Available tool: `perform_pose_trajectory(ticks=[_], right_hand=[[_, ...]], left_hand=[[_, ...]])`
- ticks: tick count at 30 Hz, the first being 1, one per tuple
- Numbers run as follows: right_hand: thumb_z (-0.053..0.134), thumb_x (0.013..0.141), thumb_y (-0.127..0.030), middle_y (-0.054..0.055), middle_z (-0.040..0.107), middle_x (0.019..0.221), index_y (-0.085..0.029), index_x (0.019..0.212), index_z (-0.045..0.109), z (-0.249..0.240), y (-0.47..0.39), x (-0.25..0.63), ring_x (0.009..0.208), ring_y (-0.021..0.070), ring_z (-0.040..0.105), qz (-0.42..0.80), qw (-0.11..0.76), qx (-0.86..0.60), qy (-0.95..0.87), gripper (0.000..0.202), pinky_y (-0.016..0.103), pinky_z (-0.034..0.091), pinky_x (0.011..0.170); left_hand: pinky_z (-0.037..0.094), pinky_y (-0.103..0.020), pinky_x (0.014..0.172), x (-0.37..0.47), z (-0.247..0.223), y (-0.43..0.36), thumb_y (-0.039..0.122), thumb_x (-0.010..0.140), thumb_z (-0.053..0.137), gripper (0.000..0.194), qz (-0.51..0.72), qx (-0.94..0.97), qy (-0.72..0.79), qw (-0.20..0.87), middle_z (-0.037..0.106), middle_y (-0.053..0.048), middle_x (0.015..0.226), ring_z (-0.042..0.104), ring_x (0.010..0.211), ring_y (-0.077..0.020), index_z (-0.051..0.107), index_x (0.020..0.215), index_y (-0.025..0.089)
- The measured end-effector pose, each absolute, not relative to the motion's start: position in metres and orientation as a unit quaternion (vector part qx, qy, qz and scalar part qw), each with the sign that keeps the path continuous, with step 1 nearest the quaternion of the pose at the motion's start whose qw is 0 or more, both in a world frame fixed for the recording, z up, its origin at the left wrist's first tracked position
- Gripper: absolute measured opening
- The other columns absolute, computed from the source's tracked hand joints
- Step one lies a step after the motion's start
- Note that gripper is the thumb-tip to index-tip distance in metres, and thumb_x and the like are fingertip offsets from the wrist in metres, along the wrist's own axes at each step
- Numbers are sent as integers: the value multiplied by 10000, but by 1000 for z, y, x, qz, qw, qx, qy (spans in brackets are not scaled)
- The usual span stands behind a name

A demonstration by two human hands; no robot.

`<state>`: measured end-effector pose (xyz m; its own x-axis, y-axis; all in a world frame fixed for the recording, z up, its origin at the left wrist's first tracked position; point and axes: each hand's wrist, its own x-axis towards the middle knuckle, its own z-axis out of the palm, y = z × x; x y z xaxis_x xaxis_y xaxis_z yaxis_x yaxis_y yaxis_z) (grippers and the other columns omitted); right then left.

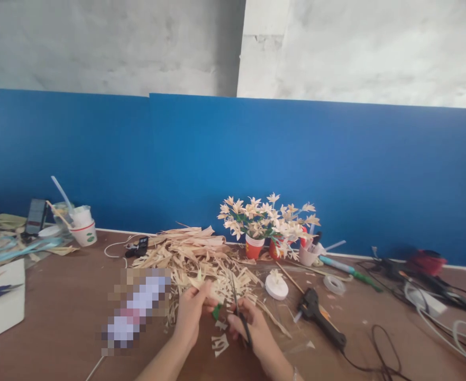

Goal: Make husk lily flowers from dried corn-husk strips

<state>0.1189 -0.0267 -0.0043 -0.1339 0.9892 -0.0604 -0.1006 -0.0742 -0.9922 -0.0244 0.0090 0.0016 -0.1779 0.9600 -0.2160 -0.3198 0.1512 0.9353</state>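
Observation:
My right hand (252,325) is closed round the handles of dark scissors (244,327), their blades pointing away from me over the husk pile. To the left of them, my left hand (193,309) is pinched on a pale corn husk piece (198,279); its exact outline blends into the pile. A large heap of dried husk strips (185,248) spreads in front of both hands. A small green thing (217,312) lies or hangs between the hands, partly hidden by the fingers. Cut husk scraps (219,345) lie on the table below them.
Husk flowers (270,214) stand in red and white cups (254,247) behind the heap. To the right are a white round lid (276,287), a glue gun (320,317), a tape roll (335,284) and cables (435,317). A paper cup (84,234) and a blurred-out object (137,309) are left.

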Motion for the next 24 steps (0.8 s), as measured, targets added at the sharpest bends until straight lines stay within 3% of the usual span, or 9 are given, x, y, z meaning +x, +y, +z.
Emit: perform_pose_trajectory(ticks=[8, 15, 24], right_hand=[[687, 569, -538, -77, 497, 502, -173, 753, 469, -4, -32, 116, 344, 72, 473, 617, 346, -463, -535, 463, 140, 259, 271], [684, 575, -541, -88, 479, 445, -167, 744, 486, -7, -31, 116, 305, 52, 431, 613, 346, -475, -528, 456, 128, 222, 255], [666, 631, -505, -75, 513, 450, -160, 784, 489, -3, -34, 120, 318, 45, 433, 648, 352, -441, -512, 417, 119, 215, 272]], left_hand=[[469, -241, 458, -29, 1, 14, 487, 581, 709, 378, 595, 292, 530, 529, 630, -25, 441, 612, 457, -170, 579, 594, 133], [413, -218, 380, -26, 0, 13, 483, 630, 661, 371, 563, 348, 537, 523, 598, -7, 401, 568, 388, -154, 592, 627, 119], [432, -218, 394, -25, 3, 11, 450, 633, 659, 336, 567, 348, 528, 528, 613, -11, 426, 581, 410, -152, 599, 627, 120]])
